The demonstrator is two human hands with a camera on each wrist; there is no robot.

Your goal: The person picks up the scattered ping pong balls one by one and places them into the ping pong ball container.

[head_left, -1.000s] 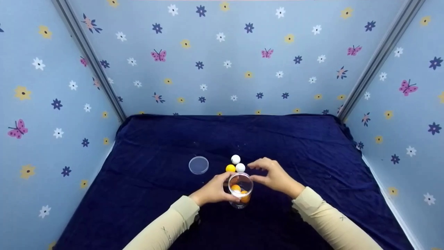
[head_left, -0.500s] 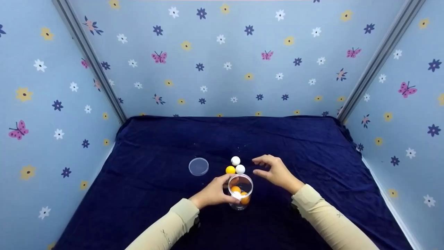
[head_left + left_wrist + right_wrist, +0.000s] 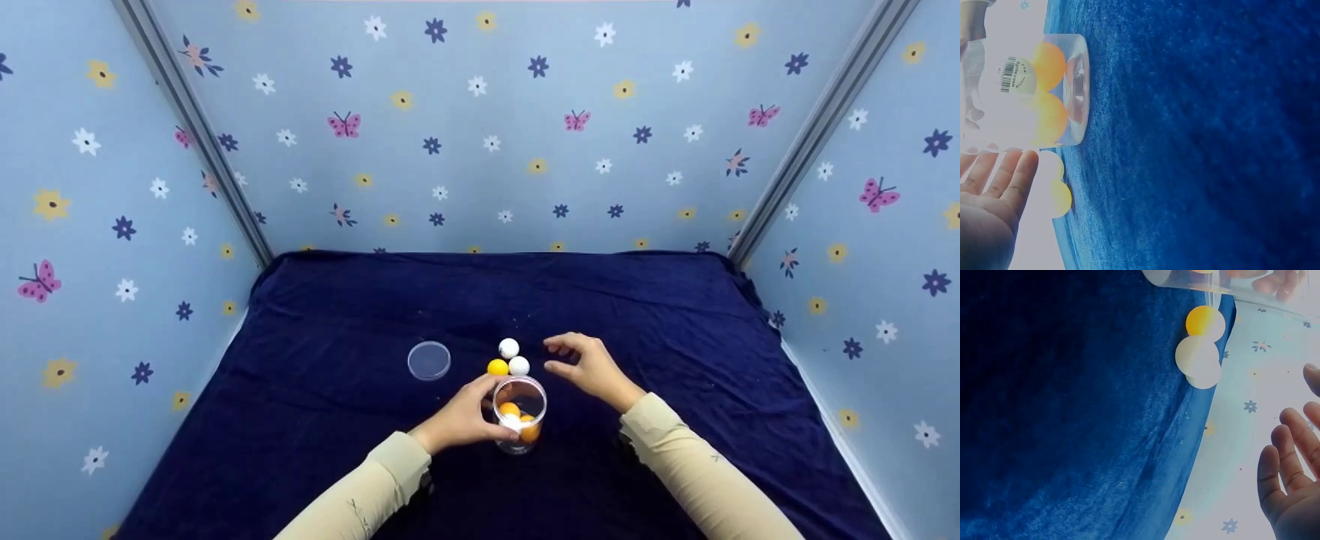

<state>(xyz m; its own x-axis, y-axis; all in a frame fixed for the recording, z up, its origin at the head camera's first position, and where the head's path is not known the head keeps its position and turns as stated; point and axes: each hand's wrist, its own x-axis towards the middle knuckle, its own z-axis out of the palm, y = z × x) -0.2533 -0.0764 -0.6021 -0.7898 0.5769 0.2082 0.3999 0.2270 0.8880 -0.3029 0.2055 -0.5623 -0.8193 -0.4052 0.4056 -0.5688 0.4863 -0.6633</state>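
My left hand [image 3: 461, 418] holds a clear plastic jar [image 3: 529, 397] from its left side, fingers round the back and thumb at the front. Two orange table tennis balls [image 3: 1049, 66] and a white one [image 3: 1018, 76] with printed lettering lie inside it. The jar's mouth faces up without a lid. Just behind the jar, two white balls [image 3: 519, 366] and a yellow ball [image 3: 497, 367] sit close together on the cloth. My right hand [image 3: 594, 369] hovers to the right of these balls, holding nothing, with its fingers loosely bent and thumb apart.
A clear round lid [image 3: 429, 361] lies flat to the left of the balls. Dark blue cloth [image 3: 637, 300] with wrinkles covers the table. Flower-patterned walls [image 3: 480, 135] rise at the back and on both sides.
My right hand has drawn slightly to the right, away from the jar and the white balls, then stayed nearly still. My left hand keeps its hold on the jar.
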